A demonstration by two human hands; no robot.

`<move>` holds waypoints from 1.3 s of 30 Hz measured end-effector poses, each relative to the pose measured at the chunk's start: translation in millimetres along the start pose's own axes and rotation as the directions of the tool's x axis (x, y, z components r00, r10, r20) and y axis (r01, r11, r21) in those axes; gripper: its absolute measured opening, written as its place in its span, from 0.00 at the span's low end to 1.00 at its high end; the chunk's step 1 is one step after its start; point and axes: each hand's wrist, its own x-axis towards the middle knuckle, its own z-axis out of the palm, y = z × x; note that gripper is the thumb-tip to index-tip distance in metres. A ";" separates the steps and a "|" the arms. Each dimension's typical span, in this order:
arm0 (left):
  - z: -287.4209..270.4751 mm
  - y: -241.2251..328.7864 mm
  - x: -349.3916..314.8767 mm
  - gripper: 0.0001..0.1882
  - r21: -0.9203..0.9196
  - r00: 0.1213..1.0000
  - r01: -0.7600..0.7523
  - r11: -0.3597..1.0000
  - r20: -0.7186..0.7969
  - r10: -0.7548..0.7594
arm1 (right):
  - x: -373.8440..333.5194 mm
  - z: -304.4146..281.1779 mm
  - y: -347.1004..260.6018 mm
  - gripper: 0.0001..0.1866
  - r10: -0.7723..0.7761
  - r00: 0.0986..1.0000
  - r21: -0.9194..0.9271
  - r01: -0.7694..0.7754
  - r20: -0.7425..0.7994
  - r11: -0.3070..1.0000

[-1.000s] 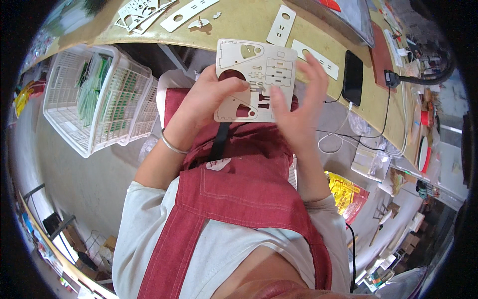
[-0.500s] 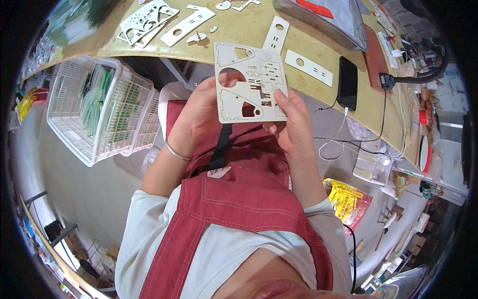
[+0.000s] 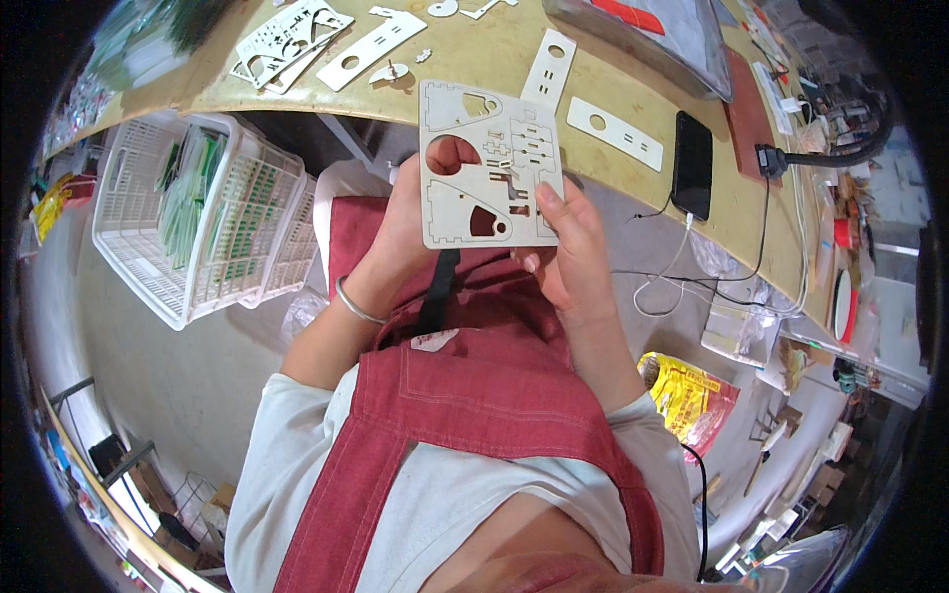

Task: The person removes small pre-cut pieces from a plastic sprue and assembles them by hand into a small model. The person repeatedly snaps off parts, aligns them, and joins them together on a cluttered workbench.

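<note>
Above my lap, I hold a flat pale laser-cut wooden sheet (image 3: 476, 178) with cut part outlines and a round hole. My left hand (image 3: 403, 219) grips its left side, mostly behind it; fingers show through the round hole. On the lower right edge, my right hand (image 3: 573, 242) presses its thumb on the front, with fingers behind. Just past the sheet, on the table, are a wooden strip (image 3: 545, 87) with a round hole and a similar strip (image 3: 628, 140). Another strip (image 3: 374, 54) and small loose pieces (image 3: 388, 73) lie farther left, beside several stacked cut sheets (image 3: 287, 38).
A black phone (image 3: 692, 163) with a white cable lies near the edge of the yellowish table (image 3: 474, 51). The grey tray (image 3: 682, 71) at the back holds a red item. White plastic baskets (image 3: 203, 287) stand left on the floor; a yellow bag (image 3: 682, 390) lies right.
Both hands have shifted slightly left with the sheet. More of my left fingers shows through the round hole, and my right thumb has moved slightly along the sheet's edge.
</note>
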 end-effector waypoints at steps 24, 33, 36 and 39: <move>-46.8 -14.5 -21.1 0.11 0.037 0.951 -0.007 0.999 -0.307 0.018 | 52.9 -22.4 -69.4 0.16 -0.532 0.838 -0.682 0.321 -0.118 0.657; -76.7 17.1 -5.9 0.13 0.198 0.886 -0.165 0.966 -0.401 0.234 | 82.9 -50.3 -70.2 0.36 -0.786 0.556 -0.955 0.048 0.270 -0.294; -80.7 19.9 -3.7 0.12 0.240 0.870 -0.166 0.956 -0.420 0.257 | 86.4 -34.7 -66.4 0.24 -0.716 0.511 -0.878 0.237 0.477 -0.416; -82.9 19.9 -2.0 0.11 0.269 0.862 -0.173 0.948 -0.425 0.278 | 94.6 6.6 -51.7 0.12 -0.553 0.685 -0.843 0.535 0.475 -0.062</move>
